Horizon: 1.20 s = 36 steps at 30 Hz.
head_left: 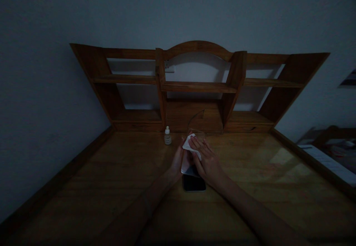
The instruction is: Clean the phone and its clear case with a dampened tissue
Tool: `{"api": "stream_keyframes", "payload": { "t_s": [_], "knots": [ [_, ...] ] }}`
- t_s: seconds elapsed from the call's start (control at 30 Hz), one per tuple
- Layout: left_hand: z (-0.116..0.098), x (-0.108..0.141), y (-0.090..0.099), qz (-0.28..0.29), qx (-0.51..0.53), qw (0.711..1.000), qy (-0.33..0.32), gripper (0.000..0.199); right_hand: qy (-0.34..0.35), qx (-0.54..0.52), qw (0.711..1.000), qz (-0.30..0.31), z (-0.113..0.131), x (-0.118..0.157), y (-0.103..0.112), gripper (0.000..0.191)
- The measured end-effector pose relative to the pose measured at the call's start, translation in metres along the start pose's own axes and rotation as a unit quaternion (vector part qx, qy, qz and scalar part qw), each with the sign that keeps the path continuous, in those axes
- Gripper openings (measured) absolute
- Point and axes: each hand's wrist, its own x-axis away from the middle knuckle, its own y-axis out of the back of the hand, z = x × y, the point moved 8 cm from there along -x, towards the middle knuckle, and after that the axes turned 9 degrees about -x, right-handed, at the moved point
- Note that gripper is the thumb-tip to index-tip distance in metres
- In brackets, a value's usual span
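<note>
Left hand [178, 162] and right hand [210, 164] working a white tissue [190, 146] over a smartphone [194, 183]
Right fingers [201, 148] are spreading apart on it; left fingers are hidden from view.

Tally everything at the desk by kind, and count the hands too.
Hands: 2
Black phone: 1
White wipe: 1
Small dropper bottle: 1
Clear curved piece: 1
Total: 6

a wooden shelf hutch [197, 87] stands against the wall [178, 12], a white socket [169, 66] behind it (bed [330, 153] off right).
</note>
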Motion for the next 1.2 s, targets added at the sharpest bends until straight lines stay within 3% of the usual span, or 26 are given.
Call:
{"api": "stream_keyframes", "payload": {
  "t_s": [0.4,0.53,0.73,1.03,1.2],
  "knots": [
    [-0.019,0.019,-0.008,-0.008,0.006,1.0,-0.019,0.057,0.085,-0.043,0.993,0.067,0.014,0.003,-0.01,0.051],
    [-0.02,0.019,-0.002,-0.011,-0.007,1.0,-0.003,0.059,0.127,-0.07,0.986,0.086,0.021,0.008,-0.01,0.049],
    [-0.028,0.011,0.013,-0.033,0.004,0.999,-0.034,0.062,0.189,-0.099,0.976,0.037,0.029,0.017,0.006,0.049],
    [-0.035,0.013,0.013,-0.053,-0.028,0.998,-0.025,0.059,0.121,-0.076,0.989,0.028,0.008,0.01,0.014,0.049],
    [-0.027,0.013,0.002,-0.01,-0.046,0.999,-0.013,0.062,0.048,-0.042,0.998,0.003,-0.011,0.005,0.015,0.048]
  ]
}}
